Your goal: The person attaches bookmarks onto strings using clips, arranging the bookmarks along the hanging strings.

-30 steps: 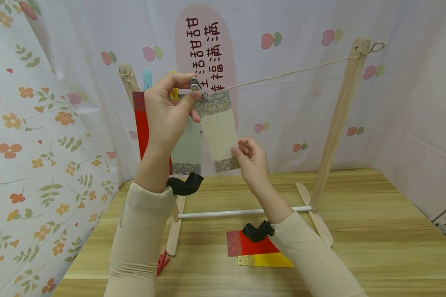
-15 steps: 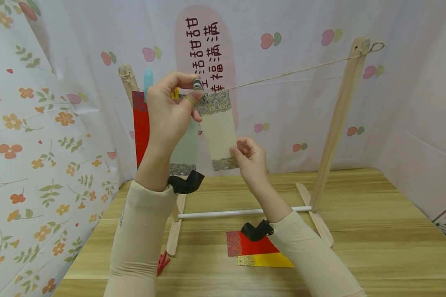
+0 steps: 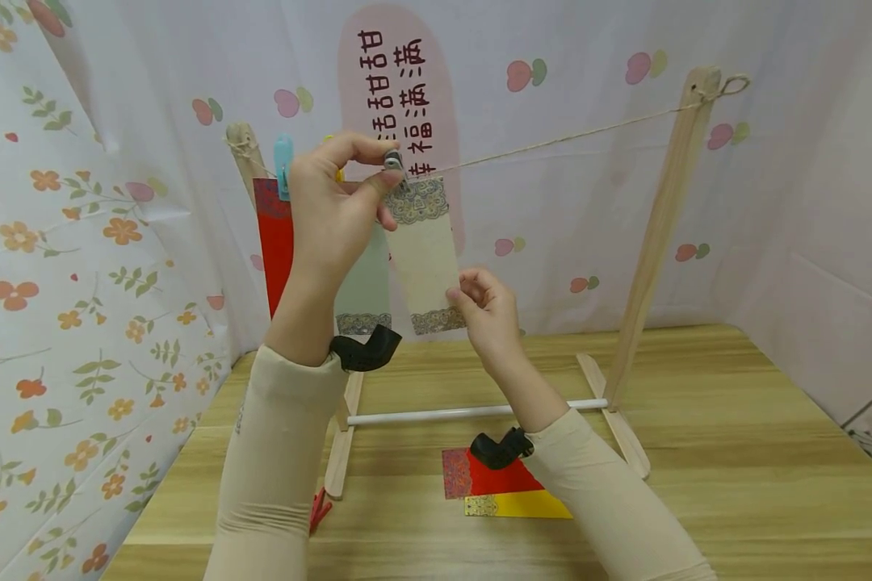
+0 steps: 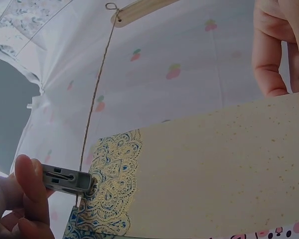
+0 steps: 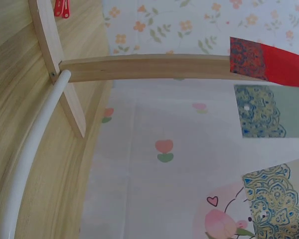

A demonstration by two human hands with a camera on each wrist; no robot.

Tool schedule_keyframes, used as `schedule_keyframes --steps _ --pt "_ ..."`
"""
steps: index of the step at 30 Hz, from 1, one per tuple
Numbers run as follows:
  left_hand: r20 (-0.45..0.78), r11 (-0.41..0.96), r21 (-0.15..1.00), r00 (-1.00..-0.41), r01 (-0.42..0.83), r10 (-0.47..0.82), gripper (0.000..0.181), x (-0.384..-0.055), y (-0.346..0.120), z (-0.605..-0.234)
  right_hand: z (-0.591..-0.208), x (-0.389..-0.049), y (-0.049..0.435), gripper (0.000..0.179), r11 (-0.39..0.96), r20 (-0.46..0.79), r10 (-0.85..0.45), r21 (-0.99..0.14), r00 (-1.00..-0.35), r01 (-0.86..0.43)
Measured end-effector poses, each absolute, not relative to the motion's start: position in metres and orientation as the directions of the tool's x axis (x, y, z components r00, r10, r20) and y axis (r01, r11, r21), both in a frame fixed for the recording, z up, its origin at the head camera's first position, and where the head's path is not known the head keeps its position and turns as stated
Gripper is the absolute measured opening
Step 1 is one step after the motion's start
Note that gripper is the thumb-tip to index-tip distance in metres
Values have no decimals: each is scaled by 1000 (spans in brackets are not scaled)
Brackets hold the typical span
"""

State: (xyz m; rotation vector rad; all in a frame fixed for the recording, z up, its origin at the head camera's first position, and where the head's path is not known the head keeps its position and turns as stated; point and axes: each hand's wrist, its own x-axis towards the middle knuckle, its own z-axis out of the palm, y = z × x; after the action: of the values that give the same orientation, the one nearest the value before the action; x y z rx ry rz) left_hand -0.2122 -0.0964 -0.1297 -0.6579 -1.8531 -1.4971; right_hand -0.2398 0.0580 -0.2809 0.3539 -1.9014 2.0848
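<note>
My left hand pinches a grey clothespin between thumb and fingers. In the left wrist view the tip of this clothespin meets the patterned top end of a cream paper card, at the twine. The card hangs slightly tilted, and my right hand pinches its lower right edge. Behind my left hand a pale green card hangs from the line under a yellow clothespin, mostly covered. Farther left, a light blue clothespin holds a red card.
Wooden posts carry the twine, and a white bar joins their feet. On the table lie another red card, a yellow card partly under it, and a red clothespin. A printed cloth hangs behind.
The grey clothespin in my left hand has shifted slightly right, closer over the cream card's top edge. The card's lower end has moved a little left with my right hand.
</note>
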Motion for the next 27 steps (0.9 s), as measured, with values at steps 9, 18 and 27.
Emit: schedule_keyframes --steps 9,18,27 --pt "764 235 627 -645 743 -1 17 -214 -98 -131 -280 -240 57 8 -79 367 61 -925 -928 -371" --pt "780 234 606 -626 760 13 22 -213 -101 -133 -280 -239 54 8 -94 374 64 -921 -925 -379" --pt "686 309 684 -727 661 35 34 -213 -105 -128 -283 -235 51 3 -53 415 84 -906 -906 -420"
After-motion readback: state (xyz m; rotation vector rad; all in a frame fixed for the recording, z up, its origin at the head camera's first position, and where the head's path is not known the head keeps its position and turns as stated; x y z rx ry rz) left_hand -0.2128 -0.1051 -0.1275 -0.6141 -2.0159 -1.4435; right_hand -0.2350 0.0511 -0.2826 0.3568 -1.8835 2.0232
